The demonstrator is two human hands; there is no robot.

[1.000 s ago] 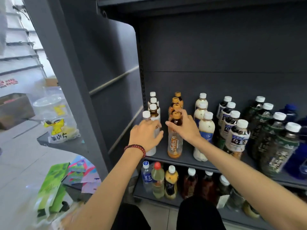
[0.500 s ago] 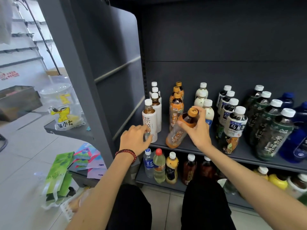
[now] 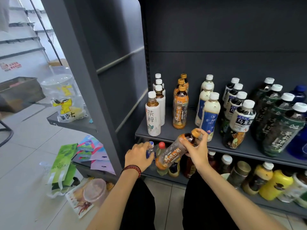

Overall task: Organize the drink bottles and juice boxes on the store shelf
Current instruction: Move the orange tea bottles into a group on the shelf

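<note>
Orange-capped tea bottle, clear with an orange label: gripped at the neck and shoulder by the right hand, thumb on the near side, fingers wrapped round the far side just under the cap. Bottle tilted, cap up and right, base down and left. It rests on nothing, in front of the upper shelf's front edge and above the left end of the lower shelf. Right forearm enters from the bottom right.

Left hand: palm down, back toward the camera, fingers reaching to a small blue-capped bottle at the lower shelf's front left corner. Fingertips lie against its shoulder. Whether they close round it cannot be told, since the back of the hand covers the contact. Bead bracelet at the wrist.

Upper shelf, left end rightward:
- white-labelled bottles, one row, upright
- matching orange-capped row, front bottle standing back from the front edge
- cream-coloured bottles
- dark tea bottles, several rows

Obscured: the held bottle and both hands cover most of the lower shelf's left-end stock. A red-capped bottle shows only its cap and shoulder. Labels there are unreadable. Blue bottles at the upper shelf's right end are cut off.
</note>
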